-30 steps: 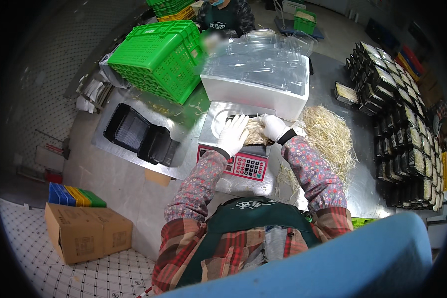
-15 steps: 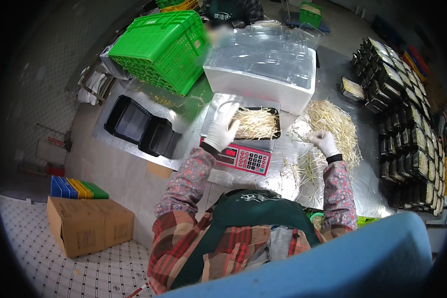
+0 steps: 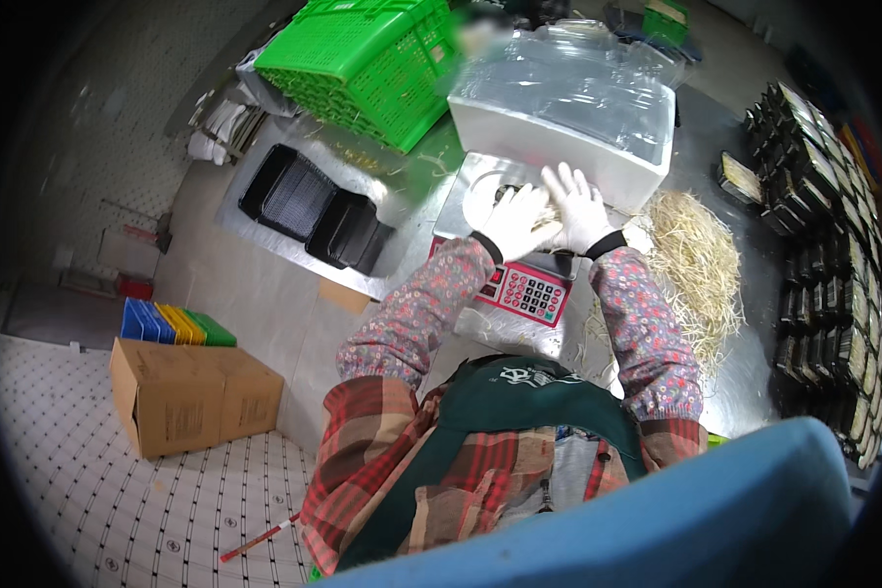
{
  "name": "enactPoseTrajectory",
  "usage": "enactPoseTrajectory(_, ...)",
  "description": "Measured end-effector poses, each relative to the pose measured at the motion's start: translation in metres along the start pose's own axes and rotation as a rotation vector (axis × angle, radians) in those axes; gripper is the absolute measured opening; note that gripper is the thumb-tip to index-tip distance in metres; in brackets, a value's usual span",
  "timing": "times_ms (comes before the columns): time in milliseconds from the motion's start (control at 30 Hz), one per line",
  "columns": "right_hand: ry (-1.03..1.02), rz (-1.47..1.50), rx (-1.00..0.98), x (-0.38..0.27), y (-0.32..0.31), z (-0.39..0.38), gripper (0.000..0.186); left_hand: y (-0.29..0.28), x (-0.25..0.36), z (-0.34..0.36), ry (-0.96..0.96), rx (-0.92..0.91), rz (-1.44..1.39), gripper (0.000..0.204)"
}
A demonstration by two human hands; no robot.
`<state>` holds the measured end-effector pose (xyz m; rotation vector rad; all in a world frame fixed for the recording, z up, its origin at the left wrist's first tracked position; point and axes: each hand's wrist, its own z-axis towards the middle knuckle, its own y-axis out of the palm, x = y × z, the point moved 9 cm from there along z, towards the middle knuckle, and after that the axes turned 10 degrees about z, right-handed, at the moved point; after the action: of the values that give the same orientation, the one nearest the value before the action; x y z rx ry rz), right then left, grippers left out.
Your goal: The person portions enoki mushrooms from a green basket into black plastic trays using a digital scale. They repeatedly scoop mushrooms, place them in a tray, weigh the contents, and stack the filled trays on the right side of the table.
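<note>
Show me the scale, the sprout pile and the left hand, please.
Scale (image 3: 530, 292), head view: on its keypad.
Sprout pile (image 3: 699, 263), head view: near its middle.
Left hand (image 3: 515, 223), head view: on its back.

Cardboard box (image 3: 194, 400) on patterned floor (image 3: 147, 514)

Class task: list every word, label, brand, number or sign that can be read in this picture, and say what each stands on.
Green apron: white lettering, partly lost in folds; wording not copied here.
Red scale: key markings too small to read.
Scale display: red-lit, too blurred to read.
Cardboard box: dark print, too blurred to read.
Patterned floor: small round marks, too small to read.
</note>
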<state>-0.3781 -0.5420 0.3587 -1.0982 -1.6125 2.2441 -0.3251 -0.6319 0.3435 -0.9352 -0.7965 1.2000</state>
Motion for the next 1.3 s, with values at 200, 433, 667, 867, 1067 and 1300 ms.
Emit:
enactPoseTrajectory(200,0.042,0.055,-0.23,0.06,-0.005,-0.021,0.086,-0.004,0.011,0.0,0.031,-0.153,-0.269,0.065)
enactPoseTrajectory(433,0.133,0.176,-0.022,0.064,-0.032,-0.044,0.02,0.008,0.008,0.005,0.074,-0.239,-0.2,0.065)
enactPoseTrajectory(667,0.269,0.643,0.146,0.125,-0.088,-0.09,0.018,-0.009,0.001,0.001,0.052,-0.192,-0.266,0.073)
enactPoseTrajectory(867,0.512,0.956,0.241,0.173,-0.062,-0.14,0.013,-0.054,-0.042,-0.016,-0.228,-0.084,-0.634,0.077)
enactPoseTrajectory(1067,0.616,0.513,-0.078,0.227,0.02,-0.174,0.032,-0.044,-0.143,-0.078,-0.582,0.108,-0.812,0.065)
enactPoseTrajectory(1300,-0.036,0.491,0.551,0.067,-0.056,-0.062,0.061,-0.014,-0.081,-0.053,-0.441,0.272,-0.811,0.067)
